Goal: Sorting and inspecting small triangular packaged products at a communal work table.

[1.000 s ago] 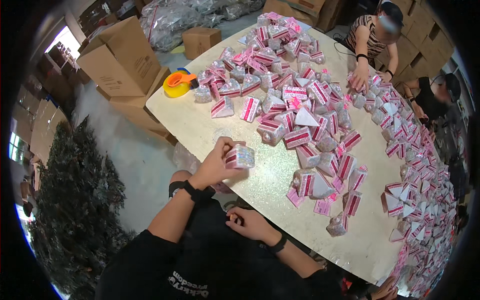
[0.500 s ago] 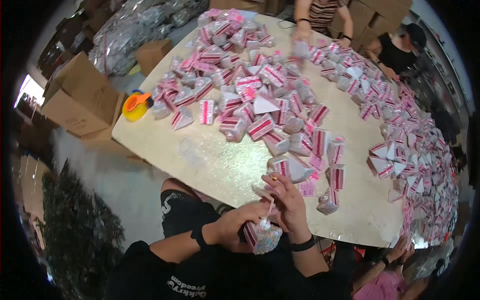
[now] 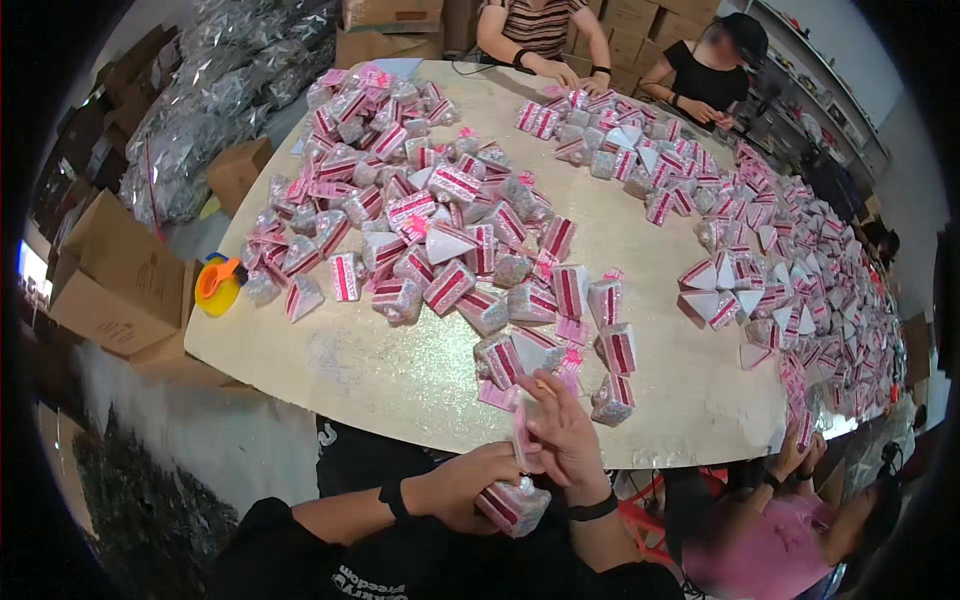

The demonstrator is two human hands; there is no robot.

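Close to my body, my left hand [image 3: 468, 488] is wrapped round a cake-slice-shaped piece [image 3: 515, 507], white with dark pink bands and in a clear bag. A pale pink tag [image 3: 521, 438] stands up from the bag's gathered top. My right hand [image 3: 562, 436] is beside it, thumb and fingers closed on the tag's edge, the other fingertips pointing up. A small yellow-orange spot shows at one fingertip. Just beyond my right fingers, more bagged cake slices [image 3: 497, 360] with pink tags lie on the cream table [image 3: 400, 400].
A large heap of bagged slices [image 3: 410, 210] covers the table's far left; another heap [image 3: 800, 290] runs along the right. An orange-and-yellow tape roll [image 3: 217, 283] sits at the left edge, near an open carton [image 3: 118, 280]. Co-workers sit opposite and at the right.
My view has turned, so the table appears shifted left and down. My hands stay on the slice and its tag, which now stands more upright. The co-worker opposite has drawn their hands together.
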